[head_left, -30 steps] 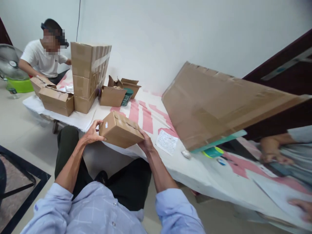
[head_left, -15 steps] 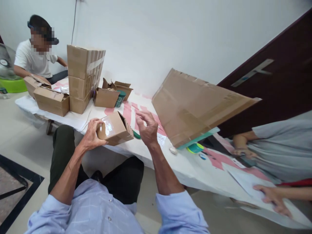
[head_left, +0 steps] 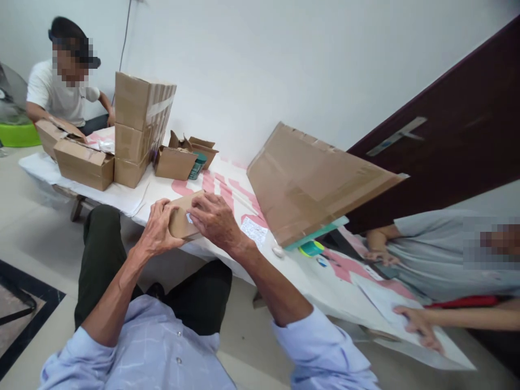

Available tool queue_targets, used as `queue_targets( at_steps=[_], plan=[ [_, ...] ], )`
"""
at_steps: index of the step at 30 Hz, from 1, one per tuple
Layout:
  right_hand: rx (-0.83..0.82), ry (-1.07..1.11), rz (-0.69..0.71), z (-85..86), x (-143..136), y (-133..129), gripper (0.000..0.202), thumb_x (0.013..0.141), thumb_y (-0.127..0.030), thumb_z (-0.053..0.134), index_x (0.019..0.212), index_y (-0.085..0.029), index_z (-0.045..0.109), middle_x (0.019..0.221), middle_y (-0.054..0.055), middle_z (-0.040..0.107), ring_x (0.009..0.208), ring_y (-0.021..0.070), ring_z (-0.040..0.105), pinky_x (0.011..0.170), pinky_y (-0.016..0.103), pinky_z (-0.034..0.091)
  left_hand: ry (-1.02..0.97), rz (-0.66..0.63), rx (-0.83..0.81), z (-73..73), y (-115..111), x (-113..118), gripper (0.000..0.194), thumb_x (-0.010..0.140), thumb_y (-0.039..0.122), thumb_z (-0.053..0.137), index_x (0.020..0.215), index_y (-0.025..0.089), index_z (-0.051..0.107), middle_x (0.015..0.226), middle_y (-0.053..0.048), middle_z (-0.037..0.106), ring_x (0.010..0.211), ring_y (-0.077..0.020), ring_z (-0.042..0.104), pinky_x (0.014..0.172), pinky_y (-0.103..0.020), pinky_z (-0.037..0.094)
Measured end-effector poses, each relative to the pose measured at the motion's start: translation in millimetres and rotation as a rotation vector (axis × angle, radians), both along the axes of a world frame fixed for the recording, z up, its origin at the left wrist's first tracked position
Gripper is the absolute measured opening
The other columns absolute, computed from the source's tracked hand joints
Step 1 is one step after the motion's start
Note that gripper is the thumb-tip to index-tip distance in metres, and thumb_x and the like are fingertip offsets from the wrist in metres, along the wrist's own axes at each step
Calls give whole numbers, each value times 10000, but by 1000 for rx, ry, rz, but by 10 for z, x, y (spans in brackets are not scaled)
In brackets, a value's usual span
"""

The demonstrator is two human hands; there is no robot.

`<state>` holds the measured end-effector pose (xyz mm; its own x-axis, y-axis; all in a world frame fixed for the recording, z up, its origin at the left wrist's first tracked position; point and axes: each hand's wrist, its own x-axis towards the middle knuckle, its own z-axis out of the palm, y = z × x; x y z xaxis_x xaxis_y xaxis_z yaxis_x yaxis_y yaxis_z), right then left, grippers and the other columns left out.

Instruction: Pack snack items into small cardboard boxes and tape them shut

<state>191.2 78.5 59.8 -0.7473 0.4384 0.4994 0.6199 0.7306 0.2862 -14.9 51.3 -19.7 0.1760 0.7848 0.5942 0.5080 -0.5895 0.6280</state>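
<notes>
A small cardboard box (head_left: 183, 227) is held at the table's near edge, over my lap. My left hand (head_left: 157, 226) wraps round its left end, thumb underneath and fingers on top. My right hand (head_left: 215, 219) bends over the right part of the box with its fingertips against the cardboard. By those fingertips a small white label (head_left: 189, 218) shows on the box's face, partly covered by the fingers. A printed white sheet (head_left: 254, 231) lies on the table just right of my right hand.
Stacked boxes (head_left: 132, 130) stand left, with open boxes (head_left: 83, 165) beside them. Another open box (head_left: 174, 162) has green containers (head_left: 197, 165) alongside. A large cardboard panel (head_left: 317, 179) leans right, near a tape roll (head_left: 311, 248). Co-workers sit left and right; one's hand (head_left: 420, 327) touches papers.
My right hand has come down and left from the air onto the box. The box has turned in my left hand. The view has shifted slightly right.
</notes>
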Motion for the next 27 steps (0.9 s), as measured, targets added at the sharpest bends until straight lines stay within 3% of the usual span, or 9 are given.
queue_targets(
  at_steps=[3, 7, 9, 12, 16, 21, 24, 27],
  plan=[
    [5, -30, 23, 1, 20, 5, 194, 995, -152, 623, 988, -229, 801, 1079, 106, 722, 1114, 288, 573, 946, 434, 447, -18, 7, -15, -36, 15, 30, 889, 567, 263, 932, 1362, 223, 538, 1489, -183, 423, 1427, -447, 432, 1218, -642, 416],
    [-18, 35, 170, -56, 109, -30, 223, 958, -155, 611, 942, -259, 807, 1030, 100, 736, 1073, 300, 608, 932, 457, 466, -36, -32, -81, -61, -82, 98, 952, 531, 305, 980, 1378, 233, 551, 1530, -191, 405, 1462, -451, 413, 1232, -650, 422],
    [9, 80, 235, -160, 191, 31, 294, 997, -217, 542, 894, -291, 807, 994, 109, 745, 1036, 329, 628, 863, 482, 469, -3, -36, -102, -72, -130, 125, 957, 549, 411, 1000, 1386, 244, 566, 1520, -189, 437, 1451, -441, 444, 1239, -644, 430],
    [51, 142, 336, -371, 278, 227, 386, 1039, -393, 456, 838, -375, 785, 947, 110, 747, 972, 343, 634, 769, 508, 430, 65, 19, -134, -71, -185, 139, 991, 584, 415, 1010, 1450, 269, 553, 1536, -213, 469, 1469, -431, 465, 1250, -582, 445],
    [-31, 236, 389, -506, 282, 355, 362, 991, -475, 473, 794, -383, 762, 898, 112, 733, 949, 334, 630, 845, 537, 426, 106, 94, -168, -54, -248, 161, 971, 658, 392, 994, 1505, 307, 526, 1565, -208, 484, 1503, -413, 471, 1250, -521, 451],
    [60, 90, 325, -295, 176, 177, 436, 1066, -343, 407, 764, -313, 721, 880, 126, 717, 945, 341, 620, 762, 493, 435, 49, 23, -123, -79, -191, 125, 1019, 567, 471, 1011, 1454, 222, 577, 1515, -219, 477, 1432, -423, 486, 1233, -564, 474],
    [79, 14, 239, -98, 89, 36, 317, 1025, -214, 526, 781, -250, 726, 909, 120, 722, 955, 307, 625, 821, 449, 472, 8, -13, -108, -32, -167, 98, 966, 562, 418, 996, 1408, 227, 572, 1510, -195, 449, 1430, -429, 470, 1231, -610, 453],
    [-27, -18, 149, 3, 33, 11, 197, 997, -176, 608, 866, -212, 751, 993, 118, 726, 1027, 294, 614, 881, 429, 471, -21, 4, -69, 9, -120, 52, 923, 585, 340, 970, 1398, 243, 546, 1516, -181, 429, 1438, -432, 448, 1220, -629, 441]
  ],
)
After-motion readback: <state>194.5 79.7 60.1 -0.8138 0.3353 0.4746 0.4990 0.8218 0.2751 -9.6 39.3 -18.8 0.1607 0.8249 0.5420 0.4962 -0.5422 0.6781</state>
